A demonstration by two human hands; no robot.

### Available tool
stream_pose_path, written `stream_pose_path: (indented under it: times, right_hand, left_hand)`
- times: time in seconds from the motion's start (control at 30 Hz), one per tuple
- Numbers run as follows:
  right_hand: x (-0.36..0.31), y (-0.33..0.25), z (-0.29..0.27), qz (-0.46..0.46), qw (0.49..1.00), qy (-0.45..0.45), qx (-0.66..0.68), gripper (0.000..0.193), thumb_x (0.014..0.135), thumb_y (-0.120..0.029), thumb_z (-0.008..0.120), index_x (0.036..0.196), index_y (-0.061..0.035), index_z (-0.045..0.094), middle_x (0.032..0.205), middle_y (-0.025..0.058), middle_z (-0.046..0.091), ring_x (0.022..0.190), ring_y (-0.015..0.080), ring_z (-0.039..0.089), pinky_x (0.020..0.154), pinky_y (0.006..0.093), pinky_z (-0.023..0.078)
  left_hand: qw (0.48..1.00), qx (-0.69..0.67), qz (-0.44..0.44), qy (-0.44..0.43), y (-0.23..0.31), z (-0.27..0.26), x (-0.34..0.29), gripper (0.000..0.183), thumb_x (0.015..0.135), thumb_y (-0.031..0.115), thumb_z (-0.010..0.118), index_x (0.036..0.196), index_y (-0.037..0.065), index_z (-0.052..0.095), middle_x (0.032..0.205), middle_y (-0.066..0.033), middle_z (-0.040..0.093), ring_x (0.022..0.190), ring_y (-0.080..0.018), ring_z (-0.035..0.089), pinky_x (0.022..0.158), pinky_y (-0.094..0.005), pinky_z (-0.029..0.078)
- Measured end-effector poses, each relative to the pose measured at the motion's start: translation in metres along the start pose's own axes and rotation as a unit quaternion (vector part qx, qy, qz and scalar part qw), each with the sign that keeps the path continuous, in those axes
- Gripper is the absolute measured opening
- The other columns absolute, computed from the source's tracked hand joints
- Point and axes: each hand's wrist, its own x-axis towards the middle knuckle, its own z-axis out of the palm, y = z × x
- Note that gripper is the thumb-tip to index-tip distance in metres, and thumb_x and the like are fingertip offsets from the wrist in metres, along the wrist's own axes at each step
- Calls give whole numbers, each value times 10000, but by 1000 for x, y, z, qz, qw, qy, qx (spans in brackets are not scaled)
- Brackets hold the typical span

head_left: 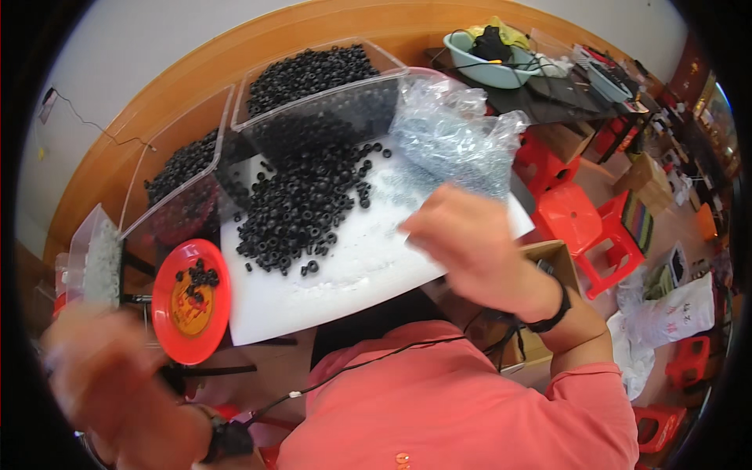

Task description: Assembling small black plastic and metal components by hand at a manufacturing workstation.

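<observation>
My right hand [468,244] is held over the right part of the white board [345,301], its fingers curled together in a pinch; whatever they hold, if anything, is too small or hidden. Beside it lie a clear plastic bag [462,137] and a spread of tiny greyish bits. My left hand [106,360] is smeared by motion at the lower left, so its fingers cannot be read. It is near a clear bin of small whitish pieces [102,262] and a red plate [164,301] holding a few black rings. A heap of black rings [301,211] covers the board's middle left.
Two clear bins of black rings stand behind the heap, one at the back [376,90] and one at the left [180,192]. A cardboard box [552,254] sits by my right forearm. Red stools [568,215] and a dark table with a pale blue basin [489,70] are to the right.
</observation>
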Motion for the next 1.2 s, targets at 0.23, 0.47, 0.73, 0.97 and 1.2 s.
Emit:
stream_pose_path:
  times: [0.23, 0.47, 0.73, 0.97, 1.2]
  right_hand:
    - [-47, 18, 90, -39, 985, -74, -151, 227, 647, -95, 622, 868, -54, 657, 771, 53, 523, 726, 250, 529, 609, 374, 438]
    - [-39, 20, 87, -125, 970, -143, -153, 169, 694, -125, 633, 816, -8, 636, 802, 82, 537, 776, 248, 530, 661, 365, 433]
    - [-32, 20, 74, -128, 959, -196, -160, 135, 698, -133, 636, 754, -11, 616, 775, 87, 529, 781, 240, 527, 680, 349, 422]
    - [-33, 19, 78, 24, 990, -122, 64, 116, 769, 18, 649, 879, -15, 638, 837, 103, 580, 794, 246, 595, 703, 352, 482]
    - [-17, 0, 101, 219, 901, -69, 367, 116, 880, 52, 661, 981, 0, 683, 917, 66, 651, 840, 153, 645, 752, 280, 514]
  left_hand:
    - [917, 233, -317, -62, -109, 30, -108, 151, 738, -13, 743, 879, 4, 693, 877, -74, 643, 843, -162, 571, 691, -273, 467]
    - [899, 365, -195, -146, -151, 61, -100, 216, 716, -30, 719, 921, 6, 662, 893, -107, 587, 885, -295, 537, 726, -377, 457]
    - [880, 417, -145, -175, -160, 61, -93, 236, 720, -46, 704, 941, 15, 651, 913, -117, 575, 863, -321, 525, 715, -413, 451]
    - [926, 286, -199, -143, -140, 76, -112, 233, 749, -30, 713, 971, 20, 661, 885, -117, 579, 856, -308, 549, 723, -398, 459]
    - [924, 90, -366, -64, -128, 70, -110, 190, 811, -28, 734, 992, 14, 694, 859, -48, 601, 738, -153, 575, 597, -293, 462]
